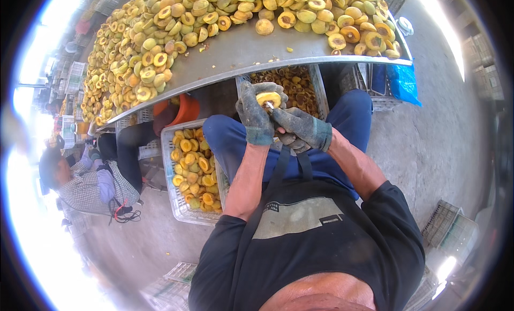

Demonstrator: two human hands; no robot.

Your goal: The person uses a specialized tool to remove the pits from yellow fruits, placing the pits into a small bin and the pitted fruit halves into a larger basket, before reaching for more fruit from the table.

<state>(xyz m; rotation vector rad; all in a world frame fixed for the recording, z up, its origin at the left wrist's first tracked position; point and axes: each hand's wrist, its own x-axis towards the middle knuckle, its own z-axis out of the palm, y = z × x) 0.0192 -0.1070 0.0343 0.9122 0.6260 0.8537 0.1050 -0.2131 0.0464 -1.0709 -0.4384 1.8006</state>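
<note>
My left hand (257,114), in a dark work glove, grips a halved yellow stone fruit (268,98) with its cut face turned up. In my right hand (303,128), gloved alike, is a small pitting tool (269,105); only its pale metal tip shows, touching the brown middle of the fruit. The handle is hidden by my fingers. Both hands are close together above my lap. Beneath and beyond them, a crate (321,94) holds brown pits and scraps (291,80).
Heaped fruit halves (192,13) cover much of the metal-edged table (233,50) ahead. By my left knee stands a white plastic crate (192,219) of hollowed halves (196,170). An orange bucket (188,108) and a seated co-worker (96,182) are at left; a blue plastic bag (402,84) hangs at right.
</note>
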